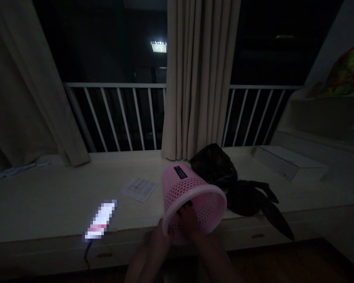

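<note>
A pink plastic wastebasket [181,184] with a perforated band and a dark label lies tilted at the edge of the white ledge, its mouth toward me. My left hand [163,232] is closed on the lower left of its rim. Inside the mouth is my right hand [188,220], its fingers curled and partly hidden in the dark. Small black bits show by those fingers; I cannot make out what they are. Right of the basket lie a full-looking black plastic bag [215,165] and a second, knotted black bag [244,200] with its loose ends hanging over the edge.
A printed paper sheet [140,189] and a lit, blurred-out phone-like device [102,220] with a cable lie to the left on the ledge [47,204]. At the right is an open white box [295,165]. Curtains [200,78] and a white railing [115,85] stand behind.
</note>
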The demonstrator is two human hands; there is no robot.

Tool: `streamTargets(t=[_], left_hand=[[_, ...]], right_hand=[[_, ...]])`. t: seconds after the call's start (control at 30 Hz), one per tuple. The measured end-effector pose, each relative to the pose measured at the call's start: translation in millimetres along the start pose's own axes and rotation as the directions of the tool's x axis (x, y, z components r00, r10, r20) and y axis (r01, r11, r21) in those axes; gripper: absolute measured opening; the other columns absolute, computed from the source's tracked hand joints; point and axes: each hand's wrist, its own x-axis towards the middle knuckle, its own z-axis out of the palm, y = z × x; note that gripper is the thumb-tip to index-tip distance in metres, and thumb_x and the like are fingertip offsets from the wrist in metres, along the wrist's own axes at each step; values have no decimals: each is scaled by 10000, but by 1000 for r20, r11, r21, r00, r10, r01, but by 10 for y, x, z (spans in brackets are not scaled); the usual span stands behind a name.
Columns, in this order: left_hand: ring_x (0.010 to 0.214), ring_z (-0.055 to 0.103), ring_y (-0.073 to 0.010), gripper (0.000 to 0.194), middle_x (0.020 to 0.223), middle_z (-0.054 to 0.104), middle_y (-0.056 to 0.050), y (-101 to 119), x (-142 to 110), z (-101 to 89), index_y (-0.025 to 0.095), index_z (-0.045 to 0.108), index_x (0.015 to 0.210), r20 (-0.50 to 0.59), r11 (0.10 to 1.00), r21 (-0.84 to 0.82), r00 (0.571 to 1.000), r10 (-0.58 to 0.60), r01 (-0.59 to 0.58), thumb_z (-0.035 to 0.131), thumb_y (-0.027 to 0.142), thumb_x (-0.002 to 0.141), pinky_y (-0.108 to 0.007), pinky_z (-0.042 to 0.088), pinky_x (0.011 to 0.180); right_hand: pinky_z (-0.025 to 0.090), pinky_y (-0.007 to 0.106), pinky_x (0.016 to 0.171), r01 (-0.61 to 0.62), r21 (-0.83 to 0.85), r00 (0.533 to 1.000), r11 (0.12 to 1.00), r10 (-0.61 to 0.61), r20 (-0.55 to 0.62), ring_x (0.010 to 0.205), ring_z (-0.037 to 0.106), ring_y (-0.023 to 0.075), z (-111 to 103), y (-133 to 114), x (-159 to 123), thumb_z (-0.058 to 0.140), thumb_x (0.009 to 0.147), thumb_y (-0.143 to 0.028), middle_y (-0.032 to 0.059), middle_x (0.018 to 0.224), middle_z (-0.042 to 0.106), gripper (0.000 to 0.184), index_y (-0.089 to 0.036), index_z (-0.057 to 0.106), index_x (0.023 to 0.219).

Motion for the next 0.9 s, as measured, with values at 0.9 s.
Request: streamTargets(t=[0.9], left_hand=[[1187, 689, -234, 435, 1298, 705, -190, 33, -26, -42, 43, 528, 1365, 74, 999, -41, 997, 16, -13, 512, 106, 935, -271, 511, 976]], right_hand=[[386, 425, 1024, -45, -90, 996, 995, 38, -86, 1166, 573, 298, 111, 49, 30, 532, 904, -279, 151, 1218, 662, 343, -188, 713, 1180]])
